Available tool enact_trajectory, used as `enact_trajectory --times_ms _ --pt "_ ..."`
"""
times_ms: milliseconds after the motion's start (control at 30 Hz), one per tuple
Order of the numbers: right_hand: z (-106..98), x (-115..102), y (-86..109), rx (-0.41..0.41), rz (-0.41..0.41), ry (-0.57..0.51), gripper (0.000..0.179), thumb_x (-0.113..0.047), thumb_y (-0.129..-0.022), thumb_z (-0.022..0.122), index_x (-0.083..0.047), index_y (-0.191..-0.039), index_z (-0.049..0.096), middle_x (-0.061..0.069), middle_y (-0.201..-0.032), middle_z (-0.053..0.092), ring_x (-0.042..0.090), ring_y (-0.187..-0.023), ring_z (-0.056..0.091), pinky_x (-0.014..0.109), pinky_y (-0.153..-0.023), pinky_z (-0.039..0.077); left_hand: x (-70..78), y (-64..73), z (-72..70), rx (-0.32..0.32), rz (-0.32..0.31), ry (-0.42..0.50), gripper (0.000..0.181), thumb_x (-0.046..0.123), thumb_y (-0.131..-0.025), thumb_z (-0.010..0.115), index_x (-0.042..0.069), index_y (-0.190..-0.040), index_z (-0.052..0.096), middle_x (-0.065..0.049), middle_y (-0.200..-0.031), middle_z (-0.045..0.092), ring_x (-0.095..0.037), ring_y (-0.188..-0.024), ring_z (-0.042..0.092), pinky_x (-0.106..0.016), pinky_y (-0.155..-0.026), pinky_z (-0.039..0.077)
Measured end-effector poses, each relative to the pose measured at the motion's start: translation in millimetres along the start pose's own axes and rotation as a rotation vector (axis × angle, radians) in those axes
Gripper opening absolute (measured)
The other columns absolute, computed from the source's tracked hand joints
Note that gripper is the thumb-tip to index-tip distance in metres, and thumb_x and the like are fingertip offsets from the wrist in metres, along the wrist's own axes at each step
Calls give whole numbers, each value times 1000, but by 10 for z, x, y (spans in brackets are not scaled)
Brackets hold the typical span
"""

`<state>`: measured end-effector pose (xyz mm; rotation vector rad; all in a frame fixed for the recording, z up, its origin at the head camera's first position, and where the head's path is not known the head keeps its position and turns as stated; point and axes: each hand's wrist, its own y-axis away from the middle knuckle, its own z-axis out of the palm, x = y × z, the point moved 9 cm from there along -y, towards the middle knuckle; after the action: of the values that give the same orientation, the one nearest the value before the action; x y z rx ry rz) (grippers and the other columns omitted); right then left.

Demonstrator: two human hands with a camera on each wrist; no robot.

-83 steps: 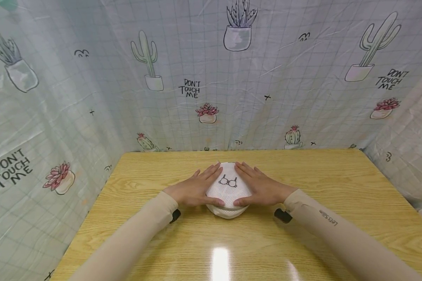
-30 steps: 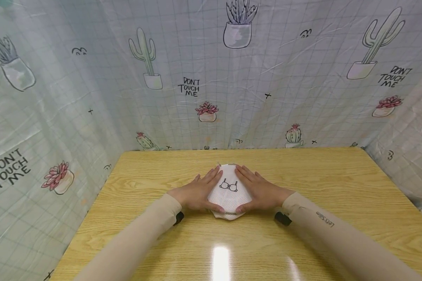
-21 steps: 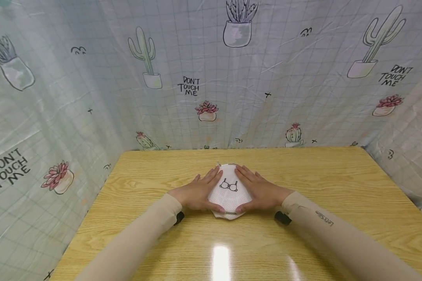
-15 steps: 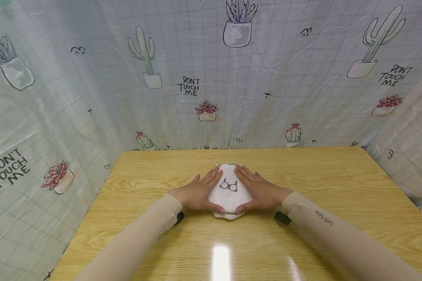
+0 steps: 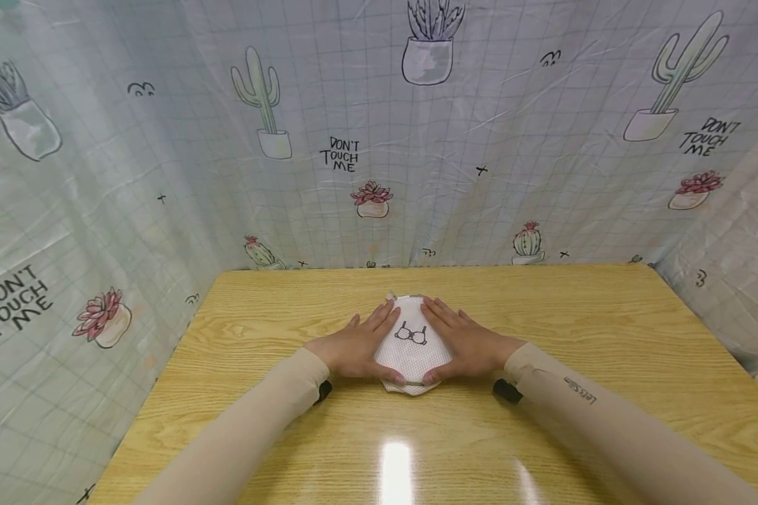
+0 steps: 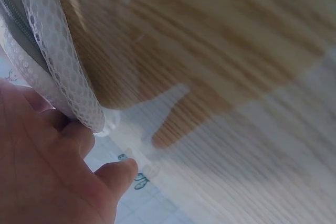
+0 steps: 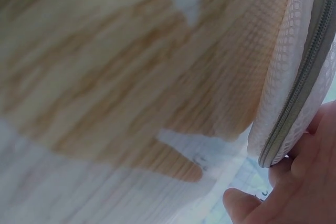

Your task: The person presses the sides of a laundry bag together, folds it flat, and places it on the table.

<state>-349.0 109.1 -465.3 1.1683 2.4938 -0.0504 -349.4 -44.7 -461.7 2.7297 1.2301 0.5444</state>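
Observation:
A white mesh bra wash bag (image 5: 412, 356) with a printed bra outline rests on the wooden table between both hands. My left hand (image 5: 356, 345) lies along its left side, fingers extended toward the far end and thumb at the near edge. On the other side, my right hand (image 5: 469, 344) mirrors this pose and presses the bag's right side. A grey zipper (image 7: 302, 74) runs round the bag's side in the right wrist view. The left wrist view shows the mesh edge (image 6: 63, 51) against the left fingers. What is inside the bag cannot be seen.
The yellow wood-grain table (image 5: 278, 435) has a glossy surface with light reflections near its front. A cactus-print curtain (image 5: 379, 105) hangs behind it and along both sides. Dark wrist-worn devices show under both beige sleeves.
Since the earliest frame the bag's near end looks flatter, with less of its lower part showing below the thumbs. Both hands have shifted slightly toward me. Over the last second they hold still.

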Motion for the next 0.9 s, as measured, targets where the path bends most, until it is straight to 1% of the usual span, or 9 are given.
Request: enact_trajectory --times_ms 400,500,733,900 --pt "14 10 -11 -12 9 8 133 -80 -81 66 -3 -166 -2 12 -176 -7 35 -163 -4 66 -127 13 -7 -24 14 -21 -25 -21 126 80 -85 61 11 -167 -5 -8 -175 -13 -26 -164 -3 -63 -128 15" --pt "4 2 -11 -6 3 11 133 -80 -81 66 -2 -166 -1 13 -176 -7 36 -163 -3 66 -127 13 -12 -22 15 -15 -30 -27 126 81 -85 61 11 -167 -4 -8 -176 -12 -26 -164 -2 -64 -128 15" --pt "-38 -22 15 20 -9 23 133 -79 -81 68 -1 -166 2 15 -176 -4 38 -162 -1 67 -126 13 2 5 2 7 -28 2 126 81 -84 61 13 -168 -4 -6 -176 -12 -24 -164 -2 -65 -127 14" --pt "-71 -32 23 22 2 41 136 -83 -79 66 -3 -166 1 12 -176 -6 35 -163 -2 66 -127 10 6 22 -32 23 -27 -19 127 83 -84 59 13 -168 -5 -5 -176 -13 -23 -164 -3 -63 -128 12"
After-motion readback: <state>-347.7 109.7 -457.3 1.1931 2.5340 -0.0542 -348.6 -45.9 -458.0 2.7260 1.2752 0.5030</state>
